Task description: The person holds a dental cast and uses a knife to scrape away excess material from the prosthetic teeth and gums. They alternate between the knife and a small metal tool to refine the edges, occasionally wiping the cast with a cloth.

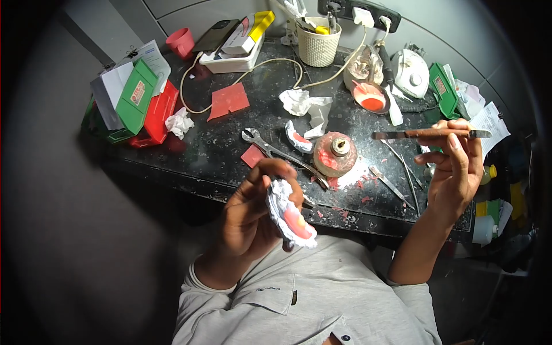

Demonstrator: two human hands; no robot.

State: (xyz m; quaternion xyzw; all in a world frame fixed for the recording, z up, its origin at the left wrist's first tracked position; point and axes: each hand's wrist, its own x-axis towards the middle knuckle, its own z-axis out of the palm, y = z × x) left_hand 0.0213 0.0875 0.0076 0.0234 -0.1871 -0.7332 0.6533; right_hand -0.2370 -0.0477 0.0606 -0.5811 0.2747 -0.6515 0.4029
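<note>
Left hand [248, 214] grip is closed around a white plaster cast [290, 215] (pink wax on its face). Right hand [457, 172] grip pinches a slim tool [428, 134], held level above the counter [218, 146].

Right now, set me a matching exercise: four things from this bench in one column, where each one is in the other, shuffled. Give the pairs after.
Things
1. plaster dental cast
2. long flat tool
3. wrench
4. pink cup

Places
A. standing at the back left of the table, beside a phone
B. held in the right hand
C. lying flat mid-table
D. held in the left hand

Pairs: 1-D, 2-B, 3-C, 4-A
</note>
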